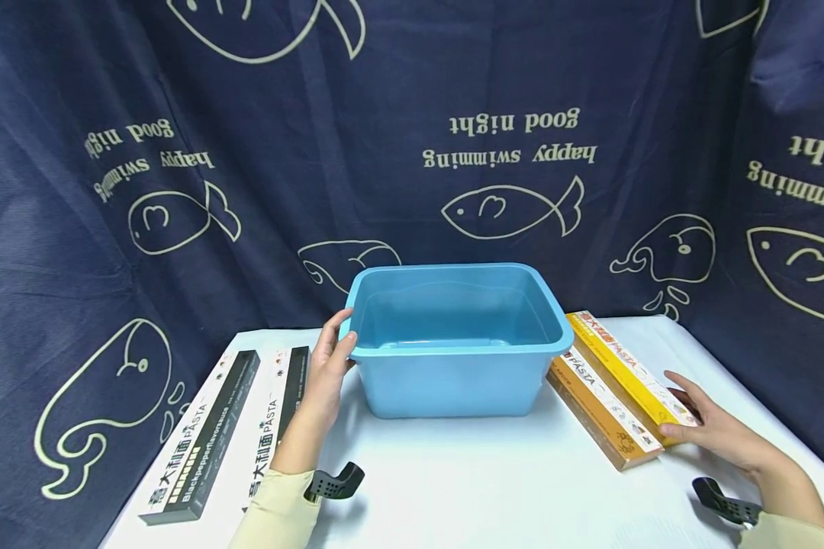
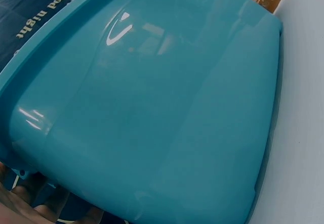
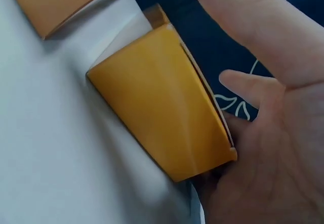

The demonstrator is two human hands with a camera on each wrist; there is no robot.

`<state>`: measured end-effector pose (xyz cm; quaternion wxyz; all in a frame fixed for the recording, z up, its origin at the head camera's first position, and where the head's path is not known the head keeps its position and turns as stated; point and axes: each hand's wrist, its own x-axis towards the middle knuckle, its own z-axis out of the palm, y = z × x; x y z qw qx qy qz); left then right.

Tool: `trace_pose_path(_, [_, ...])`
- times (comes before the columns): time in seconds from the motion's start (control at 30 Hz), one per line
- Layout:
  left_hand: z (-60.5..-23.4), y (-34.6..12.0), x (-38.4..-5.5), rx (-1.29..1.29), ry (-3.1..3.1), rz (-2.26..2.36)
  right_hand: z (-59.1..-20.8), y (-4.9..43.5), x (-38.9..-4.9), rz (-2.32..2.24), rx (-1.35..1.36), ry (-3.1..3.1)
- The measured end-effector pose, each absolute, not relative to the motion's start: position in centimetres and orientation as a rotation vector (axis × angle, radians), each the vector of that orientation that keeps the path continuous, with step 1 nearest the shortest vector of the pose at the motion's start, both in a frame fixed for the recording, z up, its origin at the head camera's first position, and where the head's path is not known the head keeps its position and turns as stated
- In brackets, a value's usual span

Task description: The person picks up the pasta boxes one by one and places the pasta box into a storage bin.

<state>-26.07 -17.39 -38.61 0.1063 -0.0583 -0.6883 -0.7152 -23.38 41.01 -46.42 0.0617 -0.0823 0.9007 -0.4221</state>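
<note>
A light blue plastic bin (image 1: 446,385) stands mid-table. My left hand (image 1: 327,374) grips its left rim, thumb over the edge and fingers beneath. The bin's wall (image 2: 152,102) fills most of the left wrist view, with the left fingers at lower left. To the right, my right hand (image 1: 717,431) spans the near end of a yellow pasta box (image 1: 632,366). In the right wrist view the thumb stands apart from the box's orange end (image 3: 162,102), with fingers behind its far side; their contact is partly hidden. Beside it lies a brown-orange pasta box (image 1: 600,412).
Two black-and-white pasta boxes lie at the left: an outer one (image 1: 202,442) and an inner one (image 1: 271,419), partly covered by the left arm. A dark blue cloth (image 1: 412,198) with fish drawings hangs behind and beside the white table (image 1: 494,488).
</note>
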Motion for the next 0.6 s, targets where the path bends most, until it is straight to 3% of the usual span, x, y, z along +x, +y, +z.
trace_pose_path(0.6, [-38.94,-17.43,-26.24,-0.224,-2.015,-2.094,-46.57,40.76,-23.21,-1.287,-0.152,2.672])
